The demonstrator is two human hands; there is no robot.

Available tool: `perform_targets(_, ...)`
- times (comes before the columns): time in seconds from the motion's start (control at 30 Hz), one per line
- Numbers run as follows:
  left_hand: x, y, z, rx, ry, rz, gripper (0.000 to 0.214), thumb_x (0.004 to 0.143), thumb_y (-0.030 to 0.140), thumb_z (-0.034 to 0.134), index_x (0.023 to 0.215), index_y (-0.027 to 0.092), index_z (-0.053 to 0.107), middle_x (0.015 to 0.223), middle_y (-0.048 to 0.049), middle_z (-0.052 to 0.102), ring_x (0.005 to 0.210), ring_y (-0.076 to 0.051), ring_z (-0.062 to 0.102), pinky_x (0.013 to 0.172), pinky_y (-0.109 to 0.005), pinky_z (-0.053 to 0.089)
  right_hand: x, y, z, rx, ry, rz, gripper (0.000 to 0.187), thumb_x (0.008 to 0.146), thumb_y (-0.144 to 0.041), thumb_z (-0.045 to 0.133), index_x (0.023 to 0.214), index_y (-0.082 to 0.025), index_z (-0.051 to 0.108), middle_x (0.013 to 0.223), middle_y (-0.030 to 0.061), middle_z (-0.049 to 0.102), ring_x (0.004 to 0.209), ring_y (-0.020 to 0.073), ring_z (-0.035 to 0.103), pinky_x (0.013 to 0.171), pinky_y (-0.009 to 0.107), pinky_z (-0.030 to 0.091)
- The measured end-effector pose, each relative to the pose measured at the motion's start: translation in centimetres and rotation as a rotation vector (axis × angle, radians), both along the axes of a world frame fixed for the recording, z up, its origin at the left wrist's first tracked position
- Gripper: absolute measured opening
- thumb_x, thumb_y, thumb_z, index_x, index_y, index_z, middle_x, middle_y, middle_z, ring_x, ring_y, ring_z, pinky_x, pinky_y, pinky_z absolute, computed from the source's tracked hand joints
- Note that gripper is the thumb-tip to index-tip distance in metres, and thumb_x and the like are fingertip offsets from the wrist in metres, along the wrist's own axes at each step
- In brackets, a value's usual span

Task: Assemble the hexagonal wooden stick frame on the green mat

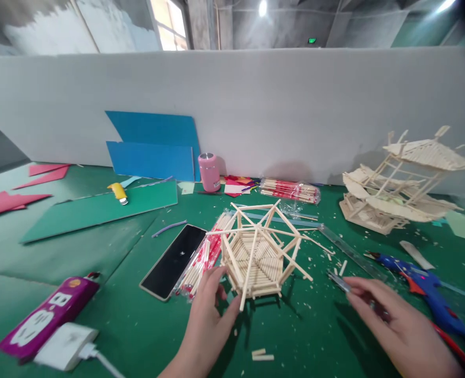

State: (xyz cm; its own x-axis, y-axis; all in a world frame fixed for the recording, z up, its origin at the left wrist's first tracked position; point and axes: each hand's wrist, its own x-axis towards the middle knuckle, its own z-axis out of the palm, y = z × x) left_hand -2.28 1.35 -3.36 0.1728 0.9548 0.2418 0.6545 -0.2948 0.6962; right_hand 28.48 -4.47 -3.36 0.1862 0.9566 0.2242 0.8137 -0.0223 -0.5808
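Observation:
A small pavilion model of wooden sticks (255, 257) stands in front of me, with a planked base, uprights and an open roof frame whose sticks spread from a centre point. My left hand (212, 310) holds its lower left corner between thumb and fingers. To the right of the model, my right hand (393, 320) grips a small silver metal tool (339, 282) with narrow jaws; its exact kind is unclear. By the jaws lies a short stick piece (343, 268); whether they touch it, I cannot tell. Two cut stick pieces (262, 357) lie in front.
A blue glue gun (425, 289) lies right, below a larger stick pavilion (401, 184). Left are a phone (174, 262), bagged sticks (203, 257), a purple pack (49, 317) and a white charger (65, 346). Behind stand a pink flask (209, 172) and blue boards (153, 157).

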Motion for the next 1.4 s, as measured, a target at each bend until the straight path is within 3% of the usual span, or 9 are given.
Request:
perform_targets(0.17, 1.2, 0.3, 0.2, 0.004, -0.062, -0.017, 0.041, 0.075, 0.019, 0.055, 0.115, 0.017, 0.046, 0.106, -0.012, 0.052, 0.073, -0.017, 0.057, 0.062, -0.03, 0.05, -7.1, 3.8, 0.8, -0.102, 0.183, 0.182, 0.035, 0.084, -0.041, 0.047, 0.114, -0.024, 0.046, 0.094, 0.0038, 0.056, 0.078, 0.0148, 0.056, 0.073, 0.026, 0.048)
perform_targets(0.27, 1.3, 0.4, 0.2, 0.008, -0.108, -0.111, 0.027, 0.078, 0.016, 0.05, 0.104, 0.019, 0.055, 0.11, -0.0121, 0.052, 0.094, -0.022, 0.055, 0.072, -0.032, 0.05, -8.7, 5.0, 0.7, -0.138, 0.289, 0.232, 0.037, 0.084, -0.041, 0.046, 0.115, -0.021, 0.047, 0.087, 0.0035, 0.057, 0.073, 0.015, 0.055, 0.068, 0.026, 0.048)
perform_targets(0.33, 1.3, 0.5, 0.4, 0.004, -0.115, -0.168, 0.02, 0.08, 0.013, 0.046, 0.094, 0.018, 0.06, 0.103, -0.0113, 0.054, 0.095, -0.021, 0.055, 0.077, -0.032, 0.049, -9.2, 5.4, 1.1, -0.155, 0.357, 0.291, 0.032, 0.085, -0.04, 0.044, 0.108, -0.019, 0.053, 0.086, 0.0037, 0.06, 0.077, 0.0157, 0.057, 0.069, 0.025, 0.048)
perform_targets(0.47, 1.0, 1.0, 0.9, -0.003, -0.088, -0.221, 0.021, 0.084, 0.015, 0.042, 0.086, 0.017, 0.063, 0.096, -0.0118, 0.057, 0.09, -0.02, 0.057, 0.077, -0.031, 0.049, -9.6, 5.4, 1.8, -0.122, 0.35, 0.34, 0.026, 0.087, -0.037, 0.042, 0.091, -0.019, 0.061, 0.086, 0.0042, 0.062, 0.085, 0.0176, 0.059, 0.074, 0.025, 0.047)
perform_targets(0.7, 0.8, 2.8, 1.8, 0.001, -0.035, -0.256, 0.023, 0.086, 0.017, 0.039, 0.081, 0.017, 0.062, 0.093, -0.0101, 0.06, 0.086, -0.019, 0.059, 0.074, -0.03, 0.049, -10.0, 4.3, 1.1, -0.048, 0.315, 0.328, 0.024, 0.087, -0.033, 0.043, 0.094, -0.02, 0.062, 0.09, 0.0072, 0.064, 0.086, 0.0193, 0.059, 0.078, 0.028, 0.046)
perform_targets(0.93, 0.9, 3.5, 1.6, 0.019, -0.011, -0.271, 0.022, 0.086, 0.017, 0.04, 0.083, 0.017, 0.062, 0.094, -0.0099, 0.06, 0.088, -0.02, 0.058, 0.075, -0.032, 0.049, -9.8, 4.6, 1.1, -0.041, 0.263, 0.291, 0.024, 0.087, -0.033, 0.043, 0.095, -0.02, 0.062, 0.093, 0.0067, 0.064, 0.09, 0.0189, 0.059, 0.08, 0.027, 0.045)
perform_targets(1.1, 0.8, 3.1, 1.4, 0.027, -0.002, -0.256, 0.018, 0.084, 0.018, 0.045, 0.09, 0.017, 0.061, 0.1, -0.0109, 0.059, 0.094, -0.021, 0.057, 0.079, -0.035, 0.049, -9.6, 4.1, 0.9, -0.091, 0.238, 0.28, 0.025, 0.087, -0.035, 0.042, 0.101, -0.02, 0.057, 0.091, 0.0065, 0.062, 0.09, 0.0188, 0.057, 0.081, 0.029, 0.045)
perform_targets(1.23, -0.7, 2.3, 1.4, 0.07, 0.016, -0.175, 0.024, 0.083, 0.019, 0.047, 0.104, 0.017, 0.056, 0.112, -0.0142, 0.054, 0.101, -0.023, 0.056, 0.083, -0.04, 0.048, -9.0, 2.8, 0.7, -0.214, 0.205, 0.163, 0.034, 0.086, -0.041, 0.042, 0.111, -0.019, 0.046, 0.075, 0.0027, 0.057, 0.066, 0.0155, 0.057, 0.062, 0.025, 0.048)
perform_targets(1.4, -3.6, 0.6, 1.7, 0.124, 0.064, -0.067, 0.017, 0.083, 0.021, 0.048, 0.092, 0.018, 0.062, 0.096, -0.0083, 0.061, 0.087, -0.02, 0.061, 0.074, -0.032, 0.051, -7.4, -0.1, -0.3, -0.261, 0.191, 0.025, 0.023, 0.088, -0.038, 0.034, 0.096, -0.023, 0.049, 0.085, 0.0036, 0.062, 0.078, 0.0172, 0.061, 0.061, 0.022, 0.048)
